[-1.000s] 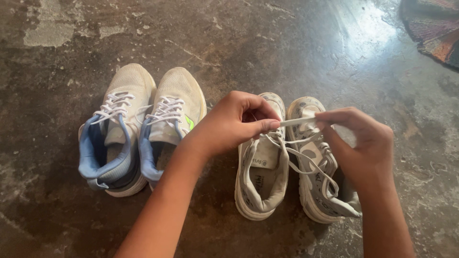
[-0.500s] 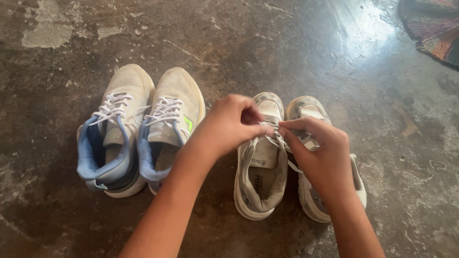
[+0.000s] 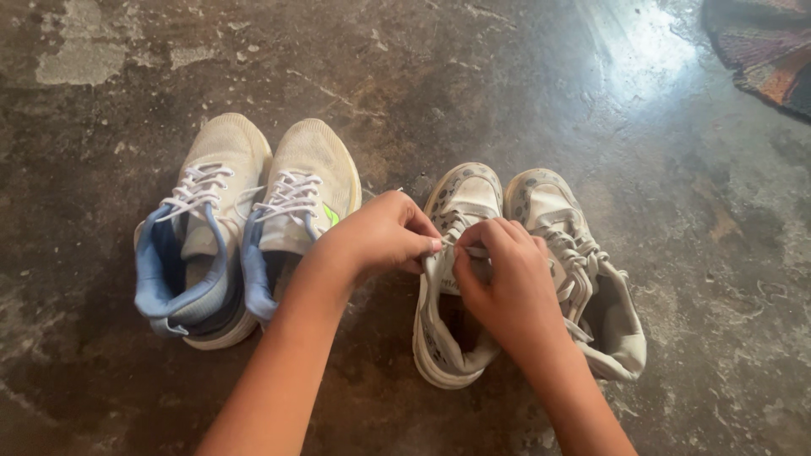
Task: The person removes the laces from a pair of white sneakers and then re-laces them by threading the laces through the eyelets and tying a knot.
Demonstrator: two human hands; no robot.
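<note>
We are reaching both forearms in from the bottom edge, angled toward each other so the hands are meeting over one shoe. Our left hand [image 3: 382,235] is curling knuckles-up, fingertips pinched together on the white lace [image 3: 473,251]. Our right hand [image 3: 505,280] is sitting just beside it, back of the hand facing up, fingers folded down and clamped on the same lace, so the two hands are almost touching at the fingertips.

The lace is lying in a short stretch between the two pinches, running roughly left to right across the shoe. That shoe, the worn white sneaker [image 3: 456,279], is lying on the floor [image 3: 507,93] with its toe pointing away from us and its heel toward us, long axis running near to far. The hands are covering its laced middle; the toe cap and the open heel are showing.

Its partner sneaker [image 3: 583,279] is lying just beside it on the right, toe also pointing away, laces loose. Well to the left, a pair of cream sneakers with blue lining [image 3: 245,228] is standing side by side, toes away. A patterned rug [image 3: 760,51] is showing at the top right corner.
</note>
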